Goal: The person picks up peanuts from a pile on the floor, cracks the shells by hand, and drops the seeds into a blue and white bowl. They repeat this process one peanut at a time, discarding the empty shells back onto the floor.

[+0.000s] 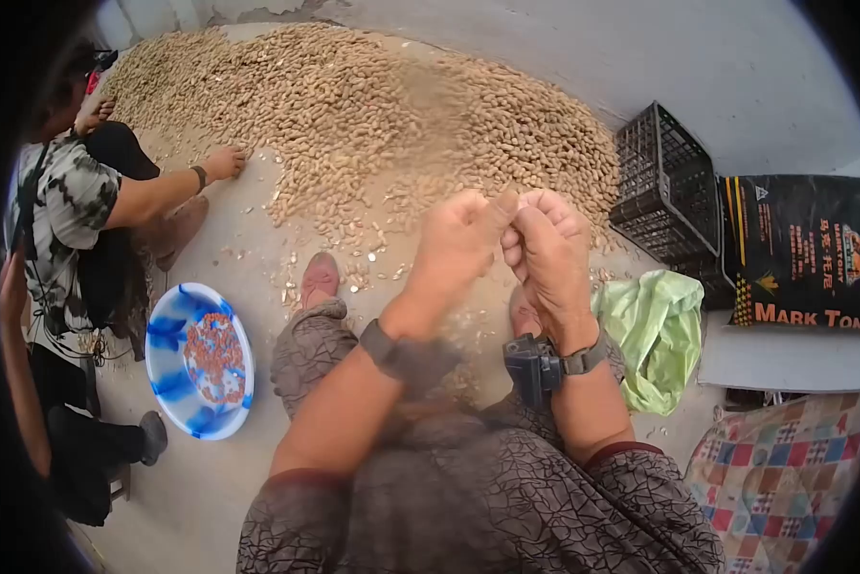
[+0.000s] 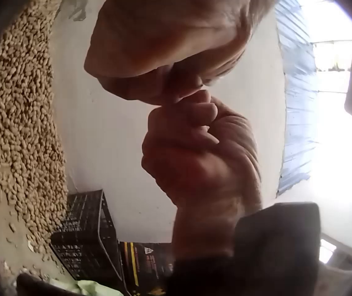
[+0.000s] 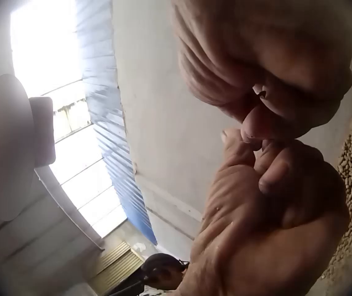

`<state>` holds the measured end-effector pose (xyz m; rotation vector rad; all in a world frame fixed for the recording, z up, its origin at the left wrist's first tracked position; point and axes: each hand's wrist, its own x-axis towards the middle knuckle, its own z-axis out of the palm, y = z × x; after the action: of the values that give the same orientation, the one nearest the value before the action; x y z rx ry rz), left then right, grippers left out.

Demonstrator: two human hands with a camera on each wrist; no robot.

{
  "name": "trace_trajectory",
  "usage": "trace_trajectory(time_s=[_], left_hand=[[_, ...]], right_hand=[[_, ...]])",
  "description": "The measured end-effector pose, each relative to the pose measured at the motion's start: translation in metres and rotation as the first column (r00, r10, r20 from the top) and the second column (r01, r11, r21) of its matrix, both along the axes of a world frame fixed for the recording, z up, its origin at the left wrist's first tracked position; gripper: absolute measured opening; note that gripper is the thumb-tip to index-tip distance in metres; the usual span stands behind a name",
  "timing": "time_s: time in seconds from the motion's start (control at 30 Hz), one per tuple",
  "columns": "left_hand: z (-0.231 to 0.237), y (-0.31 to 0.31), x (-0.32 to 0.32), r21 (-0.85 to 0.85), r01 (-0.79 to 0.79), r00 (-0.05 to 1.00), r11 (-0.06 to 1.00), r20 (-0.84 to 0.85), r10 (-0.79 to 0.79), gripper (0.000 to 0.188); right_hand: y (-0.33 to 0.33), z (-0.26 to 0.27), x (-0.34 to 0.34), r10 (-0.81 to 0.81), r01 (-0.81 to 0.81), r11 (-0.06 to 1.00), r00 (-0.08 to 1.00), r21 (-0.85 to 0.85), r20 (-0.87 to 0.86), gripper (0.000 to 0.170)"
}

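Peanuts (image 1: 329, 110) lie beyond left hand (image 1: 454, 239) and right hand (image 1: 552, 253), curled fingers meeting, hold unclear.

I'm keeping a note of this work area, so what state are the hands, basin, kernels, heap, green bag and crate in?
Left hand: fingers curled, meeting the right hand's; contents hidden
Right hand: fingers curled; contents hidden
Basin: upright, partly filled
Kernels: shelled, reddish, loose in the basin
Heap: unshelled peanuts, spread loose
Green bag: crumpled
Crate: beside the heap, contents unclear
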<state>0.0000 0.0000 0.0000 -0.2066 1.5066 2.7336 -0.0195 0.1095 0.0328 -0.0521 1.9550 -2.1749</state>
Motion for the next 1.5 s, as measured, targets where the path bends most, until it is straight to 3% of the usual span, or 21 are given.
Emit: trace_trajectory(time_s=[0.07, 0.2, 0.37, 0.7, 0.77, 0.8, 0.87, 0.9, 0.97, 1.0, 1.07, 1.1, 1.17, 1.3, 1.37, 1.5], left_hand=[[0.004, -0.001, 0.001, -0.199, -0.056, 0.995, 0.978, -0.088, 0.04, 0.033], [0.005, -0.001, 0.003, -0.244, 0.029, 0.998, 0.969, -0.051, -0.043, 0.031], [0.003, 0.002, 0.008, 0.064, 0.049, 0.998, 0.997, -0.046, -0.046, 0.029], [0.005, -0.003, 0.006, 0.234, 0.094, 0.995, 0.968, 0.021, -0.102, 0.03], [0.008, -0.004, 0.009, 0.249, 0.095, 0.995, 0.964, 0.012, -0.101, 0.033], [0.008, -0.006, 0.011, 0.25, 0.09, 0.995, 0.964, 0.016, -0.098, 0.033], [0.009, -0.01, 0.012, 0.394, 0.177, 0.984, 0.902, -0.069, -0.163, 0.033], [0.011, -0.011, 0.011, 0.393, 0.177, 0.984, 0.902, -0.07, -0.162, 0.033], [0.012, -0.013, 0.01, 0.405, 0.109, 0.994, 0.908, -0.053, -0.095, 0.03], [0.012, -0.013, 0.01, 0.404, 0.108, 0.994, 0.908, -0.055, -0.094, 0.03], [0.01, -0.014, 0.009, 0.408, 0.125, 0.991, 0.904, -0.097, -0.093, 0.023], [0.011, -0.014, 0.008, 0.408, 0.126, 0.991, 0.904, -0.097, -0.094, 0.023], [0.013, -0.013, 0.007, 0.42, 0.122, 0.989, 0.899, -0.126, -0.076, 0.025], [0.018, -0.012, 0.009, 0.341, 0.072, 0.991, 0.937, -0.131, -0.029, 0.024], [0.017, -0.009, 0.01, 0.212, -0.015, 0.995, 0.977, -0.089, 0.034, 0.019], [0.012, -0.003, 0.008, 0.169, -0.044, 0.989, 0.985, -0.133, 0.067, 0.015]], right_hand=[[0.0, -0.002, -0.001, 0.001, 0.001, 0.999, 0.998, 0.042, -0.066, 0.012], [0.007, 0.002, 0.001, 0.022, -0.022, 1.0, 0.999, -0.012, -0.024, 0.011], [0.002, 0.006, 0.004, 0.058, -0.059, 0.998, 0.997, -0.026, -0.048, 0.009], [0.004, 0.012, 0.002, 0.047, -0.042, 0.993, 0.998, -0.112, 0.045, 0.01], [0.006, 0.01, 0.001, 0.103, -0.07, 0.957, 0.99, -0.281, 0.102, 0.011], [0.009, 0.007, -0.001, 0.106, -0.073, 0.957, 0.989, -0.28, 0.106, 0.011], [0.016, 0.003, -0.006, 0.229, -0.146, 0.861, 0.967, -0.487, 0.115, 0.013], [0.016, 0.004, -0.008, 0.23, -0.148, 0.86, 0.966, -0.488, 0.114, 0.013], [0.017, 0.005, -0.009, 0.245, -0.076, 0.724, 0.957, -0.686, 0.152, 0.016], [0.016, 0.005, -0.009, 0.247, -0.079, 0.723, 0.957, -0.687, 0.15, 0.016], [0.017, 0.005, -0.008, 0.149, -0.091, 0.856, 0.986, -0.509, 0.073, 0.014], [0.015, 0.007, -0.006, 0.148, -0.09, 0.856, 0.986, -0.509, 0.074, 0.014], [0.008, 0.013, 0.0, 0.101, -0.101, 0.969, 0.995, -0.227, -0.01, 0.011], [0.002, 0.015, 0.004, 0.098, -0.099, 0.976, 0.995, -0.194, -0.014, 0.011], [0.004, 0.013, 0.004, 0.107, -0.111, 0.992, 0.993, -0.059, -0.054, 0.014], [0.002, 0.007, 0.003, 0.087, -0.09, 0.995, 0.992, -0.039, -0.088, 0.015]])
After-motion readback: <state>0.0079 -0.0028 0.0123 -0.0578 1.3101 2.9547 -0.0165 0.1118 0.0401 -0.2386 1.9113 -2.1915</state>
